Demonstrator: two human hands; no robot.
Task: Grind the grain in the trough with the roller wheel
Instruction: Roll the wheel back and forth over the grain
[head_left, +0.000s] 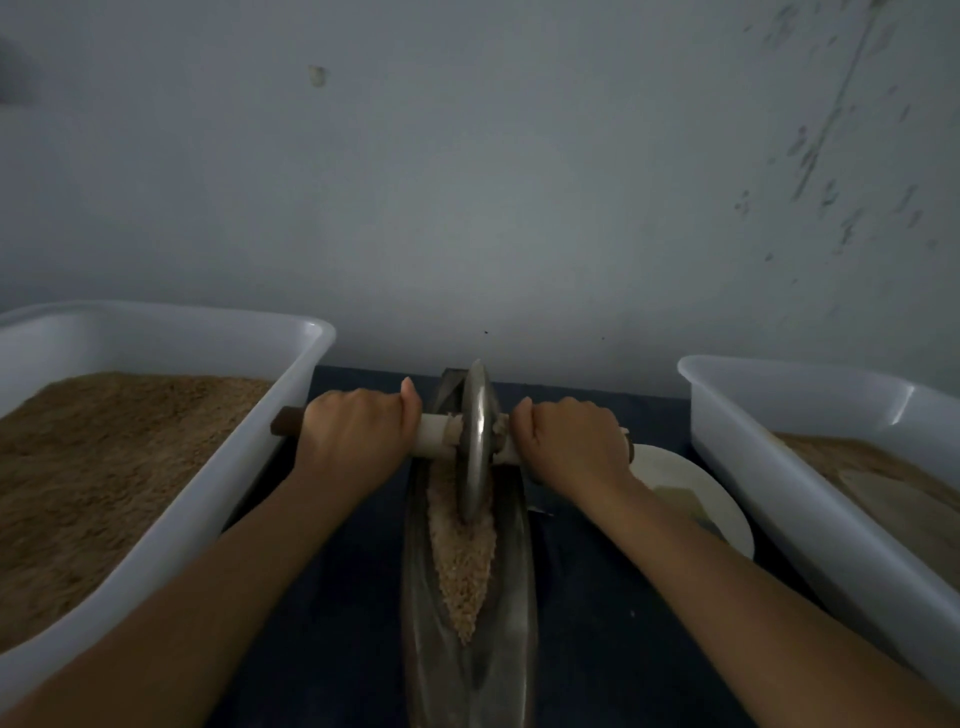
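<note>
both grips (358, 421) (571, 436) clench the roller wheel (475, 441) axle, flanked by white tubs (291, 415) (753, 441), plate (696, 483) beneath right wrist.

- A white tub (291, 415) is seen at the left edge of the dark table (343, 597), filled with brown meal (104, 457).
- A second white tub (779, 467) is set at the right edge, holding brown meal (904, 483).
- A white plate (696, 493) is placed just beside the right tub.
- A grey, stained wall (519, 182) is seen behind.
</note>
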